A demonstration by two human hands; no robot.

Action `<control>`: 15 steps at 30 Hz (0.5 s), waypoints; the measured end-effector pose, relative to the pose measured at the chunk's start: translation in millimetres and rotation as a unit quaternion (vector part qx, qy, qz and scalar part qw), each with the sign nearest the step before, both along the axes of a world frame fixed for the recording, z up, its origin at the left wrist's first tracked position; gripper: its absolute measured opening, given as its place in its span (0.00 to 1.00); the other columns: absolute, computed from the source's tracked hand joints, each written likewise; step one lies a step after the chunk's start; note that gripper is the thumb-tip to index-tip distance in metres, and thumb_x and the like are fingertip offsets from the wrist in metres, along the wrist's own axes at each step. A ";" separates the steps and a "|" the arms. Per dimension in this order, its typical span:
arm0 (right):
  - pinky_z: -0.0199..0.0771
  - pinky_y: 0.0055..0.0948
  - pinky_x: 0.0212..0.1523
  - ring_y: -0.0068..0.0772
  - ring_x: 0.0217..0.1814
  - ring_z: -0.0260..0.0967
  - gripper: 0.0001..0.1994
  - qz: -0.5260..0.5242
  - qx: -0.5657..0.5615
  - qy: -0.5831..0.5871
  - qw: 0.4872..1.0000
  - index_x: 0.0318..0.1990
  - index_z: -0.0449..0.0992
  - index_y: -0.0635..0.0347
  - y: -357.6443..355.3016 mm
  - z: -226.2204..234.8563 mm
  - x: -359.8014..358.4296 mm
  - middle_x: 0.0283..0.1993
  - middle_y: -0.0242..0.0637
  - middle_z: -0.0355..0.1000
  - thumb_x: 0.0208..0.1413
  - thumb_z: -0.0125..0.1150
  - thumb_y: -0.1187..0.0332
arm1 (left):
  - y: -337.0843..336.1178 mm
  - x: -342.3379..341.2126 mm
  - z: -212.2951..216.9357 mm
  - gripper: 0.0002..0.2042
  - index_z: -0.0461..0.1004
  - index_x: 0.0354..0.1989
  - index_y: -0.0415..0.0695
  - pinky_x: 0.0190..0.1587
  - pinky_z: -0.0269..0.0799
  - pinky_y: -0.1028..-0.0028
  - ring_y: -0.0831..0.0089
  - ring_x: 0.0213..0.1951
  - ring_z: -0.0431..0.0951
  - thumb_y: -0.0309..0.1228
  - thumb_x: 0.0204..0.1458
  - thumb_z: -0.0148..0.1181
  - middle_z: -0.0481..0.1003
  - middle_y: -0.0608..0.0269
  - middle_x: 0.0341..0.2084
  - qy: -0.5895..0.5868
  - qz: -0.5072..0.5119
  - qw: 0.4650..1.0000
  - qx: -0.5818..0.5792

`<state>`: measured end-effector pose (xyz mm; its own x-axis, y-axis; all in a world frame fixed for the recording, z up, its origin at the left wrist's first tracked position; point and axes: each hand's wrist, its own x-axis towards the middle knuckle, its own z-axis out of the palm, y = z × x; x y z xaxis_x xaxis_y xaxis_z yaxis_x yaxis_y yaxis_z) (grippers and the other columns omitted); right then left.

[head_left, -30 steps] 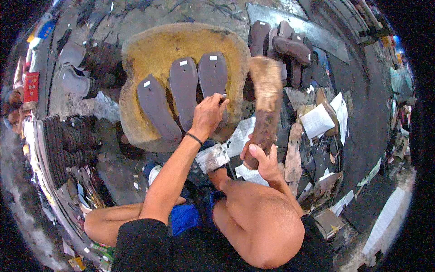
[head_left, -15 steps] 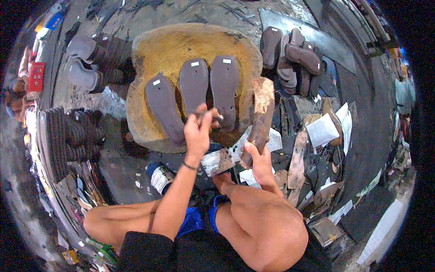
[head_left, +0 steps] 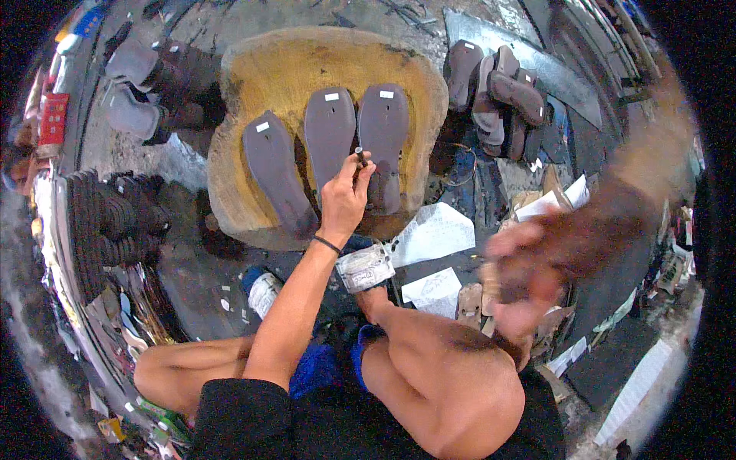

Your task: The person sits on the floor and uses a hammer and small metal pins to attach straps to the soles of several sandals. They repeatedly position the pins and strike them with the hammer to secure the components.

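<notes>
Three dark soles each carry a small white rectangular label near the top end: left label (head_left: 262, 126), middle label (head_left: 331, 96), right label (head_left: 386, 94). A red rectangular package (head_left: 54, 119) lies at far left. A crumpled grey-white printed packet (head_left: 366, 267) lies below the wooden block.

I see three dark grey-brown shoe soles lying flat, side by side, on the wooden block. Each carries a small white label near its far end. The left sole (head_left: 277, 175) is angled, its near end swung toward the right; the middle sole (head_left: 328, 130) and right sole (head_left: 382, 142) lie almost parallel, just beside each other. A small dark cylindrical tool (head_left: 359, 156) stands between the middle and right soles, pinched at the fingertips. A blurred brown sole-shaped piece (head_left: 613, 222) is raised at the right, tilted; its detail I cannot make out.
</notes>
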<state>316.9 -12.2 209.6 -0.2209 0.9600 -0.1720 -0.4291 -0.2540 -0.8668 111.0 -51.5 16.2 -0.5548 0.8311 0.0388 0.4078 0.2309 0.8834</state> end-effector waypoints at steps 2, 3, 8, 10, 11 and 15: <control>0.73 0.41 0.38 0.41 0.35 0.71 0.40 -0.130 0.221 0.109 0.960 0.61 0.61 0.56 8.4 12.6 -28.8 0.38 0.40 0.72 0.45 0.72 0.47 | 1.2 2.3 -6.5 0.11 0.76 0.46 0.41 0.34 0.77 0.71 0.66 0.31 0.83 0.32 0.59 0.61 0.81 0.56 0.32 0.053 -0.010 0.997 0.051; 0.72 0.39 0.36 0.39 0.34 0.70 0.36 0.025 0.101 -0.013 0.995 0.59 0.64 0.57 14.7 -15.9 -6.7 0.35 0.38 0.70 0.46 0.72 0.50 | 1.4 2.6 -8.9 0.10 0.77 0.44 0.41 0.34 0.77 0.69 0.63 0.32 0.83 0.32 0.58 0.62 0.81 0.54 0.32 0.065 -0.020 0.996 0.053; 0.71 0.28 0.33 0.24 0.29 0.71 0.13 0.429 -0.161 -0.319 0.830 0.33 0.74 0.63 -20.1 -110.9 26.7 0.27 0.34 0.74 0.56 0.63 0.60 | -13.4 -13.2 -19.8 0.07 0.79 0.37 0.41 0.34 0.75 0.62 0.54 0.34 0.81 0.31 0.54 0.64 0.79 0.50 0.31 0.072 -0.091 0.992 0.050; 0.71 0.27 0.32 0.25 0.29 0.71 0.15 0.305 -0.176 -0.225 0.909 0.34 0.74 0.63 -38.1 -122.6 15.0 0.27 0.35 0.74 0.58 0.61 0.57 | -6.9 -3.4 -9.3 0.06 0.76 0.34 0.41 0.33 0.75 0.62 0.52 0.34 0.80 0.31 0.56 0.62 0.78 0.48 0.31 0.113 -0.045 0.991 0.049; 0.72 0.28 0.31 0.27 0.29 0.72 0.16 0.325 -0.221 -0.211 0.895 0.37 0.73 0.62 -34.9 -118.5 3.5 0.28 0.35 0.74 0.59 0.58 0.56 | -16.7 -1.6 -7.3 0.06 0.75 0.34 0.41 0.34 0.75 0.63 0.52 0.34 0.80 0.31 0.56 0.61 0.78 0.47 0.32 0.083 -0.051 0.995 -0.010; 0.77 0.35 0.35 0.32 0.33 0.75 0.15 0.285 -0.282 -0.164 0.901 0.44 0.72 0.61 -39.5 -146.9 2.4 0.34 0.36 0.75 0.59 0.59 0.59 | 4.9 -22.5 17.2 0.11 0.73 0.33 0.38 0.34 0.77 0.69 0.68 0.32 0.81 0.34 0.59 0.60 0.81 0.58 0.30 -0.248 0.071 0.966 -0.010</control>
